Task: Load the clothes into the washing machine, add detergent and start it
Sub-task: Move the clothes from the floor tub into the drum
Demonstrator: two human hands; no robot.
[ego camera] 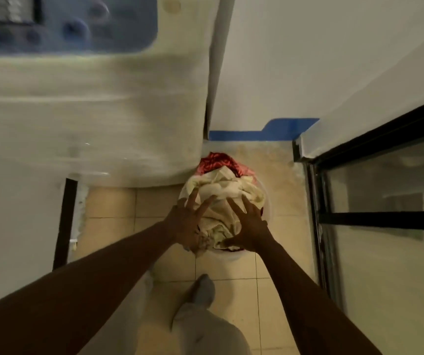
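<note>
Head view, steeply downward, floor (231,278) distant

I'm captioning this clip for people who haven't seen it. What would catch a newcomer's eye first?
First, the two bare hands, left hand and right hand, fingers spread, reaching down onto a heap of cream clothes in a round basin on the tiled floor. A red garment shows at the heap's far edge. The white washing machine fills the upper left, blurred.

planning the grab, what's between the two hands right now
In the head view, cream cloth heaped in the basin fills the gap between the left hand and right hand.
</note>
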